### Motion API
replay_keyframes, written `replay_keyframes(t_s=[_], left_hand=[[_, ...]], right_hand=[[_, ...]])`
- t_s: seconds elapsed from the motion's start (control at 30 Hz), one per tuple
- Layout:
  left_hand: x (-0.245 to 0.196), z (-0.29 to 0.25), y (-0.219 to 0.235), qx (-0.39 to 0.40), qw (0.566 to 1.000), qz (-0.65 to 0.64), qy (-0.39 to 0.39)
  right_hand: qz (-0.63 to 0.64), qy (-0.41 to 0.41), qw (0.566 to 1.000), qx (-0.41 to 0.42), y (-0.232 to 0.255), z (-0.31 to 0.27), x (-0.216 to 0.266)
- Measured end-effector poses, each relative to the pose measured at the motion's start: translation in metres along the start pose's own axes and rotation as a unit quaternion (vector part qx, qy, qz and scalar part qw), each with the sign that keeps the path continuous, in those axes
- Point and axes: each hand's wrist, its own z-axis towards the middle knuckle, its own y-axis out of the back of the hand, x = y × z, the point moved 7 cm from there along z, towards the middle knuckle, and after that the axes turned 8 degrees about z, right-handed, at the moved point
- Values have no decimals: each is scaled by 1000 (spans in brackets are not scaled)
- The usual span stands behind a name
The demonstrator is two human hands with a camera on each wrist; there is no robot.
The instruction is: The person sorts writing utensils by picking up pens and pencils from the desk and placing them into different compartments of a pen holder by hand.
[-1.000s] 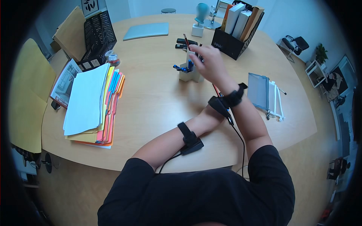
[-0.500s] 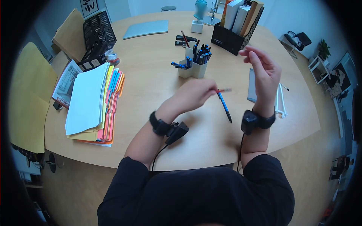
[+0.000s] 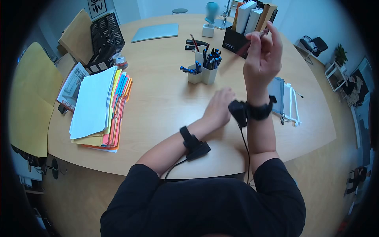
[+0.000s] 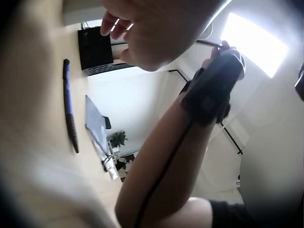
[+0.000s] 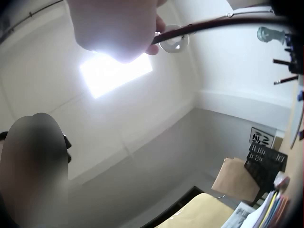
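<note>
My raised right hand pinches a dark red pencil between thumb and fingers. In the head view the pencil is blurred and slants down to the left. Lower and to the left, my left hand is above the table, its fingers loosely bent around nothing; in the left wrist view the left hand fills the top. A blue and black pen lies on the table, hidden in the head view. Farther back stands a pale pen holder with several pens and a pencil.
Papers and coloured folders are stacked at the left. A closed laptop, a stapler and a black file box with books stand toward the back. A grey mesh pouch lies right of my right forearm.
The red pencil, in my left hand's fingers half a second ago, is in my right hand. My right hand has moved left and up; my left hand has moved slightly right and nearer me.
</note>
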Motion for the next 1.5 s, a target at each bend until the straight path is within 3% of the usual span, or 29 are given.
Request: replay_keyframes(t_s=[0.03,0.07,0.13,0.17,0.23,0.27,0.33,0.4,0.43,0.53,0.57,0.6,0.7,0.77,0.8,0.87,0.93,0.97,1.07,1.17,1.2,1.23,1.3,1.33,1.37,1.4,1.43,1.47,1.5], left_hand=[[5,-2,-26,136,991,-9,14],[-9,-12,-35,156,978,112,-84],[-15,-44,-44,121,968,134,-175],[-17,-38,-36,119,968,136,-177],[-12,-33,-39,275,948,114,-111],[-13,-28,-33,276,948,115,-113],[-10,-30,-38,397,910,93,-77],[-10,-30,-29,408,906,84,-74],[-10,-32,-24,420,902,75,-69],[-5,-22,8,505,861,59,-8],[0,-14,20,484,874,36,-13],[5,-6,33,464,886,11,-18],[14,23,89,298,936,-166,86],[17,33,115,192,929,-285,135],[18,36,126,142,913,-350,154],[22,39,135,138,888,-393,197],[27,42,148,-7,813,-549,195],[27,42,147,-5,812,-549,196],[37,37,138,-78,659,-706,249],[32,34,125,-50,619,-744,246],[31,34,125,-50,619,-744,247],[27,34,124,-6,683,-684,256],[25,31,124,24,797,-520,307],[26,26,122,23,798,-518,306],[32,20,131,6,919,-300,255],[30,15,141,-11,980,-62,189],[32,5,142,34,982,59,178],[45,-8,137,38,981,63,181],[74,-31,123,40,964,-58,256]], right_hand=[[-40,64,997,-17,1,8,-7],[-80,129,988,-34,0,13,-13],[-60,118,991,-37,-5,19,-39],[-81,105,991,-14,-12,20,-51],[-125,58,990,36,-24,13,-69],[-125,60,990,34,-26,7,-77],[-165,-11,979,118,-40,-8,-108],[-176,-71,962,198,-50,-27,-135],[-242,-105,923,279,-55,-34,-143],[-135,-171,952,214,-46,-39,-137],[-166,-120,962,183,-40,-33,-123],[-144,-129,969,154,-29,-28,-113],[-59,-113,988,88,-1,-19,-71],[2,-115,991,69,10,-20,-42],[3,-115,991,70,13,-25,-30],[-17,-121,988,93,15,-33,-11],[-68,-42,973,216,-7,-34,22],[-63,-25,964,257,-17,-36,31],[42,-54,958,279,-26,-31,47],[93,-65,945,306,-18,-30,51],[115,-62,938,321,-17,-32,53],[115,-63,938,321,-15,-32,54],[174,-113,960,191,3,-26,48],[149,-105,972,148,10,-21,47],[113,-112,981,113,17,-17,44],[77,-121,987,78,25,-14,39],[80,-123,986,75,30,-13,35],[50,-130,988,62,37,-12,28],[21,-139,989,47,41,-12,21]])
